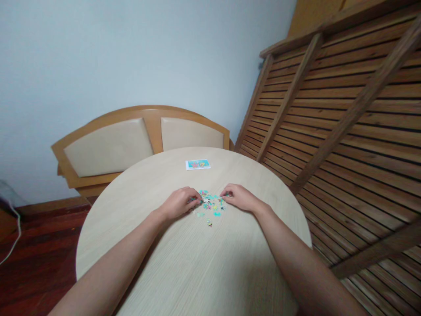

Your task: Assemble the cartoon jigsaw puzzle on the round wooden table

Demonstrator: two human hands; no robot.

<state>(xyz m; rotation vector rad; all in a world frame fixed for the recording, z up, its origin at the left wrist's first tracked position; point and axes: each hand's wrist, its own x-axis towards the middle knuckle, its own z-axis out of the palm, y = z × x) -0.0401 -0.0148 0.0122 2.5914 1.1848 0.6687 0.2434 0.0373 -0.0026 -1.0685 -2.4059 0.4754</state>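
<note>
Left hand (182, 202) and right hand (242, 197) of mine, in the head view, flank a loose pile of small, flat, turquoise, yellow and pink jigsaw-like pieces (207, 205) on a round, pale wood-grain bench (171, 281). My left fingers curl low at the pile's left edge; my right thumb and fingers bend together at its right edge. Whether either hand grips a piece I cannot tell; the bits there are too small.

Just on my side of the pile lies a small yellow-and-dark piece (209, 223); beyond the pile, well apart, rests a flat rectangular printed sheet with a turquoise picture (198, 164).

I judge the pieces very light and fairly stiff, likely thin card or wood, apt to slide on the smooth top. Any narrow tabs could bend or tear, so I would pinch each by opposite edges across its broad body.
</note>
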